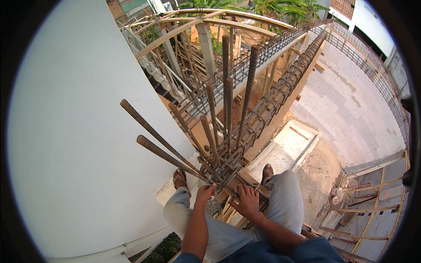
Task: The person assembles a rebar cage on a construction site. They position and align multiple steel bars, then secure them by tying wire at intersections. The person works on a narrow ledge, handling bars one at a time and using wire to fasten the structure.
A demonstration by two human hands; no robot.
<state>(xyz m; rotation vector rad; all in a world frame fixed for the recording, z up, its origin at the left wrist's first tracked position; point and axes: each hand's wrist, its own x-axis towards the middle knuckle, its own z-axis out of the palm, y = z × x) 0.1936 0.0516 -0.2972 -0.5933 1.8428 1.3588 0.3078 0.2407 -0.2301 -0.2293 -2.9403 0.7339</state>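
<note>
Between my knees is a rebar joint (226, 168), where crossing rusty bars meet several upright bars (248, 92). My left hand (205, 193) is closed beside the joint's near left side, its fingertips pinched against the bars. Whatever those fingers hold is too small to make out. Just right of it, my right hand (247, 200) rests palm down with its fingers spread over the near edge of the joint, by a wooden formwork board (254, 178). Two thick ribbed bars (160, 149) lean out to the left above my left hand.
A long rebar cage (280, 92) runs from the joint toward the far right. A tall white wall (87, 131) stands close on my left. Far below on the right lie a concrete slab (283, 147) and a block wall (342, 96). My sandalled feet straddle the drop.
</note>
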